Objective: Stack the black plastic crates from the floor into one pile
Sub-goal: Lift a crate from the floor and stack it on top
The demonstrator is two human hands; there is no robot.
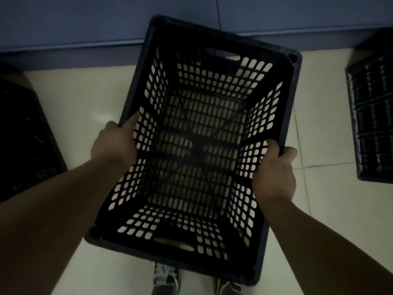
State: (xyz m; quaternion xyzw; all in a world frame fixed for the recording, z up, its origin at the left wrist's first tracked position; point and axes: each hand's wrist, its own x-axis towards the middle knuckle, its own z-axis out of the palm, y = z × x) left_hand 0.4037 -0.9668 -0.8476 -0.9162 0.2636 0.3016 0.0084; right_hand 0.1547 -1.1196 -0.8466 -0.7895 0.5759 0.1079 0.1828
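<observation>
- Two hands hold one black perforated plastic crate above the tiled floor, open side up, with the floor visible through its lattice base and walls.
- Left hand: grips the crate's left long rim; the thumb lies along the inside of the wall, and the remaining fingers are hidden on the outer side.
- Right hand: grips the crate's right long rim; the thumb curls over the rim into the crate, and the other fingers wrap the outside, only their tips showing.
- Crate orientation: long axis runs away from the person and is turned slightly clockwise; a handle slot shows in both the far end wall and the near end wall.
- Near end of the crate hangs over the person's two shoes.
- Second black crate rests on the floor at the right edge of the view, well apart from the held one, ribbed surface upward.
- Further dark crate sits on the floor at the left edge; details are too dark to tell.
- Blue wall panel borders the far edge of the floor.
</observation>
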